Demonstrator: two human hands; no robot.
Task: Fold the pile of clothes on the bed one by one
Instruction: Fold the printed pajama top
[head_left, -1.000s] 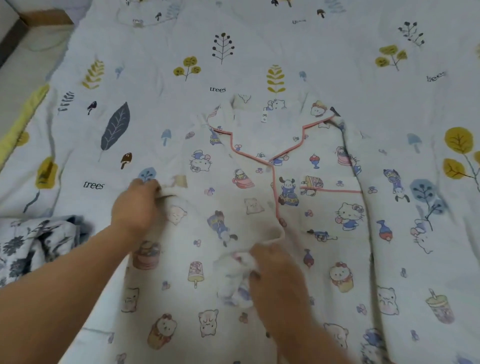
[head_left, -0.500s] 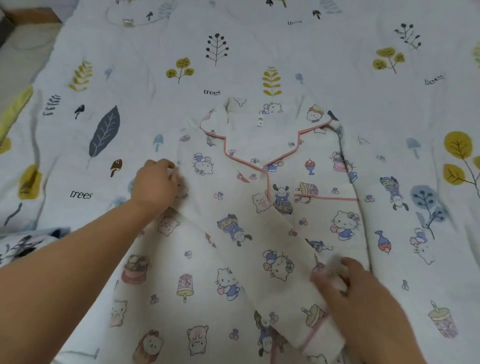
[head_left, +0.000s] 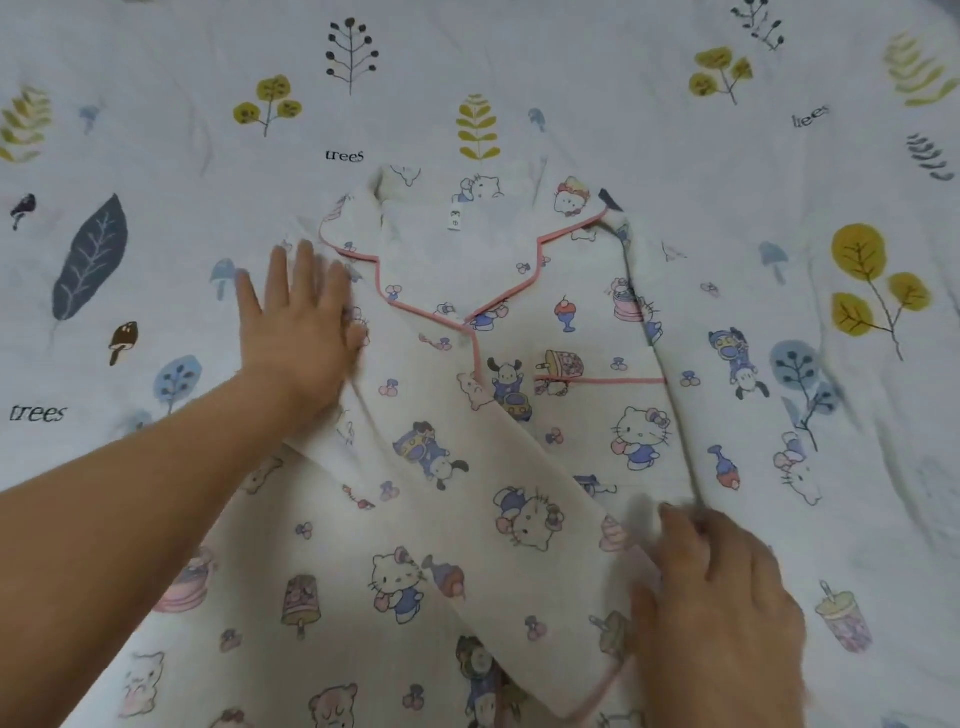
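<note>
With its fingers straight and spread, the left hand (head_left: 298, 332) presses flat on the left shoulder of a white pajama shirt (head_left: 587, 447), just beside the pink-piped collar (head_left: 415, 270). Its bare forearm reaches in from the lower left edge of the view. Lower down and to the right, the right hand (head_left: 722, 597) lies on the folded-over left sleeve (head_left: 467, 493), fingers extended and somewhat blurred, palm down, holding nothing in a curl; its fingertips reach the dark fold line along the shirt's right side. That sleeve runs diagonally from the left shoulder across the chest toward the lower right, ending in a pink-trimmed cuff (head_left: 597, 696) beneath the right wrist. The shirt lies face up, collar away from the viewer, printed with cartoon cats, dogs and sweets; a small size tag (head_left: 455, 218) shows inside the neck, and a pink-edged chest pocket (head_left: 602, 382) sits right of the front placket. The right sleeve (head_left: 737, 415) lies spread out beside the body. Beneath everything lies a pale bedsheet (head_left: 519, 67) printed with leaves, mushrooms, twigs and the word "trees".
</note>
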